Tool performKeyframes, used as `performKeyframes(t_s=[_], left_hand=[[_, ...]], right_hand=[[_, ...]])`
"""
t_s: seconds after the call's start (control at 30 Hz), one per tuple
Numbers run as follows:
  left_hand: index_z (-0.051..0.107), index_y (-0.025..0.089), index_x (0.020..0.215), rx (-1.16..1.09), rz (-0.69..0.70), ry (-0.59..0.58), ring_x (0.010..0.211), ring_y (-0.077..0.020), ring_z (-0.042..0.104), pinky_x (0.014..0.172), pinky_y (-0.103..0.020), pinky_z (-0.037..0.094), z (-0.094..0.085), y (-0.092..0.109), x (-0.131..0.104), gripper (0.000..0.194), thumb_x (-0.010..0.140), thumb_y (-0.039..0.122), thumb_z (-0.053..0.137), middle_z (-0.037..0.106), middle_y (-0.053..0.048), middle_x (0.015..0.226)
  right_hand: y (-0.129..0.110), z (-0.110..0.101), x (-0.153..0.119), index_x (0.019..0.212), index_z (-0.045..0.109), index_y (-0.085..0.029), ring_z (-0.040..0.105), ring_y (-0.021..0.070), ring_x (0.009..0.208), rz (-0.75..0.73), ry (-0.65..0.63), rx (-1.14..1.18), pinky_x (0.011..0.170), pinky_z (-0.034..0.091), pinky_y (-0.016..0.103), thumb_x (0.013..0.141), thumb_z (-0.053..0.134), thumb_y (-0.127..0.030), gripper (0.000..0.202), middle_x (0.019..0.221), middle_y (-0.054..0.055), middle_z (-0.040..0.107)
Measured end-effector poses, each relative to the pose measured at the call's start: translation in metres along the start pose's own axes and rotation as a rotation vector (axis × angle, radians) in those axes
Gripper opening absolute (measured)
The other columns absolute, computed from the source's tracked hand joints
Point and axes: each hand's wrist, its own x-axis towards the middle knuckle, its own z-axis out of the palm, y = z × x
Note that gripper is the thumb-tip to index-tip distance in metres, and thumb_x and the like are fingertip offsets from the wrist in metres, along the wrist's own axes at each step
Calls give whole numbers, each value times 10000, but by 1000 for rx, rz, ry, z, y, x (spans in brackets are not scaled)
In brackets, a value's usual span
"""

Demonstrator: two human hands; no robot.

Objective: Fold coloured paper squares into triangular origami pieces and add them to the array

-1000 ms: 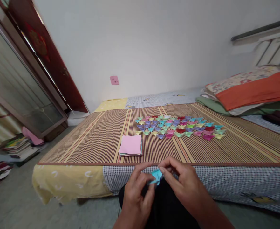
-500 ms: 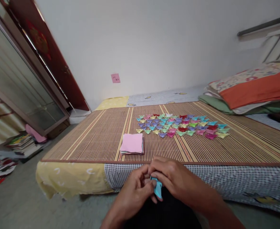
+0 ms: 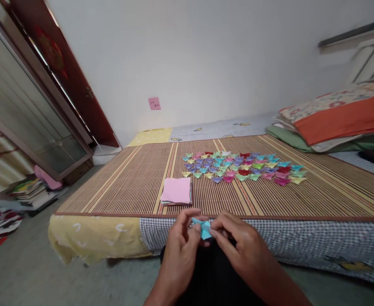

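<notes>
A small piece of folded light-blue paper (image 3: 205, 230) is held up over my lap, just in front of the bed's near edge. My left hand (image 3: 184, 240) pinches its left side, thumb on the near face and fingers behind. At its right edge, my right hand (image 3: 236, 236) grips it between thumb and forefinger. Beyond my hands, a stack of square paper sheets (image 3: 175, 191), pink on top, lies on the striped mat (image 3: 116, 182). Rows of small folded paper pieces (image 3: 244, 172) in many colours spread over the mat to the right.
Folded bedding (image 3: 342, 114) is piled on the bed's far right. A yellow and checked sheet (image 3: 100, 238) hangs over the front edge. On the floor at left stand stacked books (image 3: 30, 189) beside a glass-panelled door (image 3: 27, 93). A pink note (image 3: 154, 103) sticks to the wall.
My hands have drawn apart and risen slightly. The blue paper has moved up and left, and now shows a wider, more opened shape between them.
</notes>
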Motion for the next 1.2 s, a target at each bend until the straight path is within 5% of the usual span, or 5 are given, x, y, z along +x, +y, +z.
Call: performKeyframes(t_s=[0.23,0.47,0.63,0.93,1.2], left_hand=[[640,187,947,13,1,-104,761,-142,608,664,-270,561,-5,9,-2,162,923,348,637,659,-93,1185],[613,181,871,143,-67,-148,645,-133,580,617,-235,482,-8,6,-4,116,898,281,665,674,-16,749],[592,176,783,126,-81,-112,588,-115,538,572,-214,406,-7,9,-2,197,867,315,704,626,13,659],[650,185,746,374,132,-5,704,-169,567,626,-242,433,-2,14,-9,174,899,265,634,616,-13,726],[622,196,775,426,164,39,727,-168,578,612,-247,430,-3,9,-9,172,933,237,567,625,-24,823]], right_hand=[[2,-3,0,813,517,-220,602,194,758,-69,-69,-68,666,446,298,966,489,-85,206,825,35,606],[3,-4,0,827,506,-206,582,206,767,-84,-124,-81,668,435,313,968,453,-56,212,842,49,592],[-1,-7,3,831,537,-195,582,207,781,-91,-135,-70,684,438,317,965,489,-51,202,848,50,598],[-4,8,5,798,546,-181,574,208,770,-203,60,-103,687,432,318,923,548,-39,189,812,51,603],[3,-4,3,806,537,-197,565,167,729,-191,158,-53,680,427,282,964,512,-78,200,772,16,562]])
